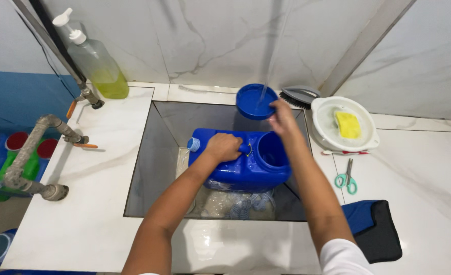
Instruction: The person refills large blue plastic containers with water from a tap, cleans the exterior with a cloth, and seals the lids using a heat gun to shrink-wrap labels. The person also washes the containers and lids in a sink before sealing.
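A blue plastic jerrycan [235,170] lies on its side in a recessed sink [154,168], wide mouth to the right, small capped spout to the left. My left hand [224,147] grips its handle from above. My right hand [282,118] holds a round blue lid [255,101] at its rim, under a thin stream of water [272,56] falling from above.
A pump bottle of yellow liquid [95,63] stands at the back left. A white bowl with a yellow sponge [347,125] and a grey brush [299,95] sit at the back right. Green scissors [346,178] and a dark cloth [375,229] lie on the right counter. Pipes [32,153] run at left.
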